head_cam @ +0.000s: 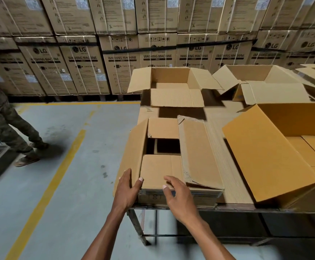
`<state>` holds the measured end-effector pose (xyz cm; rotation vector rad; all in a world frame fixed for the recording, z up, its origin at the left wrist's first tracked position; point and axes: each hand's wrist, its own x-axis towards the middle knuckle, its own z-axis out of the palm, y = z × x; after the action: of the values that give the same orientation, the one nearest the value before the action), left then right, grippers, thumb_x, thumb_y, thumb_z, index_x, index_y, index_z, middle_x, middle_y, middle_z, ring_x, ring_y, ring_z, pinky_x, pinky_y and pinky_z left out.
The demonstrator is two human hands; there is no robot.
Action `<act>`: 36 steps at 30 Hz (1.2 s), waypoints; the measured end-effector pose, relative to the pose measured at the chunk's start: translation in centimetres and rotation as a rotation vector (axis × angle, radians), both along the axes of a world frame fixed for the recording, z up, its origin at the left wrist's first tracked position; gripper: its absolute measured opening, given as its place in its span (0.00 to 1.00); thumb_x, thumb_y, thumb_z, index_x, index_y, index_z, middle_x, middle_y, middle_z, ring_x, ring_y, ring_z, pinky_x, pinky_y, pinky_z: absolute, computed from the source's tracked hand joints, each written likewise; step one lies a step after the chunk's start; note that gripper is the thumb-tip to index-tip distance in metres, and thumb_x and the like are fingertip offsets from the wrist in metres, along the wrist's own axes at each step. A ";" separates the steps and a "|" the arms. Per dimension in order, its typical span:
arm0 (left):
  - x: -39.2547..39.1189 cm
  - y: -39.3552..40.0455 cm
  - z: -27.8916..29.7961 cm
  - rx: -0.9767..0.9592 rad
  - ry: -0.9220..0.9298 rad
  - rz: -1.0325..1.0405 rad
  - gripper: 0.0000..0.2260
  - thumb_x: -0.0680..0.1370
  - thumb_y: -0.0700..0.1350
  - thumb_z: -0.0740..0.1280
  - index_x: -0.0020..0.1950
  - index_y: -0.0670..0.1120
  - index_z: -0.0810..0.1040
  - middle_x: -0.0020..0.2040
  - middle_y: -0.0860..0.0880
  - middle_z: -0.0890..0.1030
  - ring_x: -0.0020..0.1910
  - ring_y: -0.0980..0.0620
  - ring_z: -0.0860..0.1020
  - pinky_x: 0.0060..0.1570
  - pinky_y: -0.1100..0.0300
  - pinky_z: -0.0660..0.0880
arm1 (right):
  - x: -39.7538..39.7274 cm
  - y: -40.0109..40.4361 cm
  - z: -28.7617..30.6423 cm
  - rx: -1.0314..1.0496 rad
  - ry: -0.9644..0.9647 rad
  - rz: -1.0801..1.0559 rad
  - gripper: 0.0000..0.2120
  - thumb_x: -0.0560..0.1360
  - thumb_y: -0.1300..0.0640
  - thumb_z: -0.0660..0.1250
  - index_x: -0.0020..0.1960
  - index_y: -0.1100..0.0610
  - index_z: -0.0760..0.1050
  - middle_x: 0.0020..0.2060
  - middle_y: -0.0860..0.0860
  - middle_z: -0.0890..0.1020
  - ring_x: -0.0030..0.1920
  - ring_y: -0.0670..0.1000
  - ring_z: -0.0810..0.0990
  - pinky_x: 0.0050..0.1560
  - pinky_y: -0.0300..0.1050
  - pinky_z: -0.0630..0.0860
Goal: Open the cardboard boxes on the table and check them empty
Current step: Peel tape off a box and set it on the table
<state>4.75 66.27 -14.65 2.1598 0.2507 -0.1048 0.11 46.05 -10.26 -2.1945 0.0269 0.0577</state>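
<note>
— Where's your box?

— The near box sits at the front left corner of the surface, just ahead of you, its flaps partly open over a dark gap.

— And your hands?

— Your left hand rests at the box's left side, fingers straight and together. Your right hand hovers at the near flap, fingers loosely spread, pinching nothing.

— Other boxes?

— An open box stands behind, another to your right.

Stacked washing-machine cartons walled the back; grey floor bore yellow lines; a bystander stood left.
</note>
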 end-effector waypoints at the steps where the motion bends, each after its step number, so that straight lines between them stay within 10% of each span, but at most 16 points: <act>1: -0.1 -0.1 -0.1 -0.009 -0.002 -0.005 0.34 0.80 0.62 0.62 0.82 0.50 0.56 0.82 0.51 0.58 0.81 0.48 0.55 0.78 0.45 0.57 | 0.2 0.1 -0.1 -0.092 0.040 0.016 0.22 0.82 0.44 0.58 0.75 0.46 0.67 0.75 0.43 0.67 0.77 0.46 0.60 0.80 0.54 0.48; 8: 0.0 0.2 -0.6 -0.063 -0.019 -0.003 0.34 0.80 0.63 0.63 0.82 0.52 0.57 0.82 0.52 0.58 0.81 0.48 0.55 0.77 0.43 0.58 | 2.1 -2.4 3.2 -0.233 0.001 -0.076 0.32 0.81 0.39 0.59 0.81 0.43 0.51 0.79 0.43 0.32 0.81 0.53 0.40 0.78 0.60 0.44; 12: -0.1 0.1 -0.6 -0.067 -0.047 0.012 0.33 0.80 0.60 0.64 0.81 0.50 0.59 0.81 0.51 0.60 0.80 0.48 0.58 0.77 0.44 0.60 | 3.2 -6.4 5.7 -0.406 -0.115 -0.286 0.32 0.79 0.40 0.63 0.79 0.40 0.55 0.80 0.45 0.37 0.78 0.58 0.31 0.74 0.58 0.32; 17: -0.2 -0.1 -0.3 -0.101 -0.054 0.017 0.32 0.80 0.59 0.65 0.81 0.51 0.59 0.81 0.51 0.61 0.79 0.49 0.61 0.75 0.46 0.62 | 3.7 -11.3 5.2 -0.409 0.052 -0.478 0.32 0.77 0.35 0.62 0.77 0.43 0.59 0.81 0.50 0.47 0.79 0.67 0.39 0.75 0.69 0.42; 23: -0.4 -0.2 0.2 -0.130 -0.049 0.031 0.31 0.80 0.57 0.66 0.81 0.50 0.61 0.80 0.50 0.63 0.77 0.48 0.64 0.73 0.48 0.63 | 3.5 -13.6 1.8 -0.033 0.197 -0.391 0.39 0.75 0.32 0.64 0.80 0.46 0.57 0.80 0.49 0.56 0.77 0.56 0.62 0.73 0.59 0.65; 36: 0.6 -0.7 0.9 -0.021 -0.058 0.003 0.35 0.78 0.55 0.65 0.81 0.57 0.52 0.80 0.47 0.62 0.76 0.44 0.65 0.72 0.40 0.65 | 3.2 -12.9 -1.2 -0.111 0.231 -0.306 0.41 0.74 0.30 0.63 0.80 0.43 0.51 0.81 0.47 0.54 0.78 0.58 0.60 0.74 0.62 0.63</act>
<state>5.31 65.61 -13.79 2.1381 0.2188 -0.0424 3.26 33.13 -11.45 -2.2586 0.5045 0.1392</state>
